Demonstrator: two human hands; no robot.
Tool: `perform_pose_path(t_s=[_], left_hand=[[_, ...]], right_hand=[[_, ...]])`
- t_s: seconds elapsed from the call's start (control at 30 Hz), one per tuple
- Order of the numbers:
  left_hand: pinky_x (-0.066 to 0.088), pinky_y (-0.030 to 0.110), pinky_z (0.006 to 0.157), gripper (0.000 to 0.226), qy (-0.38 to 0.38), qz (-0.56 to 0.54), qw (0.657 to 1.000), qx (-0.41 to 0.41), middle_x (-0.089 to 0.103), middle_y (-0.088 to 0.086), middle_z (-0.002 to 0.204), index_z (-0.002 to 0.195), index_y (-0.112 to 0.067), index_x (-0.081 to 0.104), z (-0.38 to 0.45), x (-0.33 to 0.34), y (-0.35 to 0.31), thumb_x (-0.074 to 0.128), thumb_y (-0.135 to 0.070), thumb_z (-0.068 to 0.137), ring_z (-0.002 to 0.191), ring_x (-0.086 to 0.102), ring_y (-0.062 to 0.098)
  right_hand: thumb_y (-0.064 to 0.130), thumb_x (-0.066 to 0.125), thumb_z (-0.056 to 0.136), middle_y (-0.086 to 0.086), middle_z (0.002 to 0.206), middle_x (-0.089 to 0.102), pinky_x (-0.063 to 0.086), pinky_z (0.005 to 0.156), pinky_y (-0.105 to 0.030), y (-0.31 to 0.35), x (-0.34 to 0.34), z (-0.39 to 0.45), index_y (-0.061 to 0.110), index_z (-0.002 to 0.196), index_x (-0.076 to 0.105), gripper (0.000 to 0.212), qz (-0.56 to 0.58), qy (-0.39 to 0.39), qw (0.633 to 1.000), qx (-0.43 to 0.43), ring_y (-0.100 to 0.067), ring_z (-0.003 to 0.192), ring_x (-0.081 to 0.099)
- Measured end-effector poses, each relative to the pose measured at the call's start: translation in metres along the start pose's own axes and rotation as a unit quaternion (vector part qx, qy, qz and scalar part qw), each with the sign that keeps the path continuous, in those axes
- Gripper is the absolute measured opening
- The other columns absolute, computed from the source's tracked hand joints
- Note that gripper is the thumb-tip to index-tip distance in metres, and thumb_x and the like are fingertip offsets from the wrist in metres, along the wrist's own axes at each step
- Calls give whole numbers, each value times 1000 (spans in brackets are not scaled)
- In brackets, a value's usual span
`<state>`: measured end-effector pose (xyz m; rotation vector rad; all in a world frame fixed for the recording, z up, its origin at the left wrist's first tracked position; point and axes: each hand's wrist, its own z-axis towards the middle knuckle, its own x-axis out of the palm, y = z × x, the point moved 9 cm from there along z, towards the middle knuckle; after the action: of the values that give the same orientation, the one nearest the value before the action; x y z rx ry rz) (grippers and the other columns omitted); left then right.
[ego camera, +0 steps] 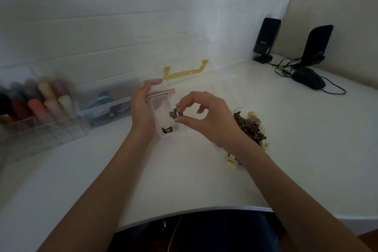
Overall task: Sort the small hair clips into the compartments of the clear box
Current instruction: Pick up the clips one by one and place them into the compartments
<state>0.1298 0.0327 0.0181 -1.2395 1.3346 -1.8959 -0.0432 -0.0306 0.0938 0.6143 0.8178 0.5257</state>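
The right hand [206,116] is being held over the clear box [163,136], a dark clip [173,114] being pinched between thumb and fingertips; the left hand [143,106] is being pressed, fingers straight, against the box's left wall. The clip is best being lowered before release, towards the near end where another dark clip [167,130] is lying. The box's long axis is being kept running away towards the wall; the held clip's pointing is too blurred to be told

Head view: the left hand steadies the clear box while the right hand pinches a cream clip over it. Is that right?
Not quite: the clip pinched by the right hand is dark, not cream, as the head view shows. The rest holds: the left hand steadies the clear box and the clip is over it.
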Motion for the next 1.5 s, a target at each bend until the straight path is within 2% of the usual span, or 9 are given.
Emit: perform_pose_path(t_s=[0.17,0.33,0.43,0.57,0.73,0.93,1.17,1.37,1.5], left_hand=[[34,57,110,29,18,-13,999,-32,52,35,132,86,-19,75,-4,5,1,68,-40,67,123,52,47],[45,46,96,21,4,-29,999,-30,51,39,130,87,-14,73,-9,8,-4,57,-27,81,108,61,43],[47,46,96,22,9,-39,999,-29,49,40,131,89,-11,71,-11,11,-5,57,-27,82,106,60,45],[38,56,109,26,5,-36,999,-35,51,37,131,88,-15,73,-8,8,-1,62,-33,75,113,58,43],[43,50,100,25,2,-48,998,-39,58,31,112,88,-14,72,-10,9,-2,63,-30,72,100,60,42],[38,55,109,24,-2,-53,998,-45,47,36,135,89,-14,74,-9,9,1,64,-31,75,119,53,50],[44,46,95,20,8,-54,998,-39,61,28,100,91,-12,68,-12,12,-1,52,-24,89,89,62,36],[36,58,108,21,17,-40,999,-28,56,37,124,85,-15,74,-11,13,-1,57,-26,81,114,56,50],[37,59,109,20,23,-35,999,-17,59,29,114,84,-16,74,-11,14,-2,57,-26,80,114,58,46]], right_hand=[[26,71,80,9,120,64,37,93,-38,-2,27,5,24,87,74,8,-156,27,986,-49,-15,112,48],[29,73,78,8,98,67,41,87,-22,-6,-15,-16,22,85,74,10,-108,-20,993,-48,-5,95,52],[52,64,77,15,85,67,45,80,-26,-24,-36,-30,30,88,72,26,-185,90,978,-15,-2,83,56],[63,44,77,23,110,62,33,90,-29,-55,-42,-53,42,109,65,44,-314,164,935,26,-2,108,50],[53,50,79,24,93,66,44,88,-42,-66,-40,-57,39,101,69,32,-259,128,957,34,-4,96,54],[44,67,76,21,95,68,38,97,-44,-65,-44,-57,35,86,65,13,-211,101,971,45,-2,96,56],[11,76,75,19,82,69,45,77,-8,-50,-60,-56,19,77,66,13,-74,4,994,77,4,84,63],[-2,74,75,13,89,64,49,72,-13,-23,-38,-60,28,82,57,34,40,-28,996,74,-8,83,65],[5,78,73,7,82,64,52,68,-19,-10,-19,-51,17,80,58,25,80,-53,993,71,-12,79,63]])
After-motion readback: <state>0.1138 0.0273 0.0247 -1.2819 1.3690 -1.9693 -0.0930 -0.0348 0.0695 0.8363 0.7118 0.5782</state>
